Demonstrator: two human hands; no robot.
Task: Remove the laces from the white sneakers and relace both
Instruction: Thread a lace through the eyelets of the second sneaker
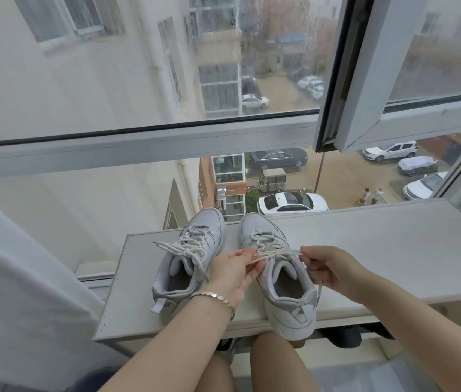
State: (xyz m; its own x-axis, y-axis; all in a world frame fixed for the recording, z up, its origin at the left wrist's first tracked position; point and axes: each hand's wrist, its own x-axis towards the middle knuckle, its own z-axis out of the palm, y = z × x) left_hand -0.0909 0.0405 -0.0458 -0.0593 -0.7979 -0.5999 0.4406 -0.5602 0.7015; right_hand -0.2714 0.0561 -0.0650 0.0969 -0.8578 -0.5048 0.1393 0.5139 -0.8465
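Directly under a big window, a pale grey board (365, 250) serves as the work surface, reaching rightward to the corner of the window frame (138, 148). Both white sneakers stand on it side by side, toes towards the glass. The left sneaker (184, 267) is laced, its loose ends lying over its side. The right sneaker (286, 301) sits with its heel hanging just past the board's near edge. Across its top eyelets a lace (274, 254) runs taut between the two hands: the left hand (232, 274) (a metal bracelet (218, 297) on its wrist) pinches one end with thumb and fingertips, and the right hand (328, 271) has its fingers curled round the other end. A white sash (365, 80) stands swung open at upper right. White cloth (11, 278) hangs at the left. Parked cars (291, 203) show on the street far below.
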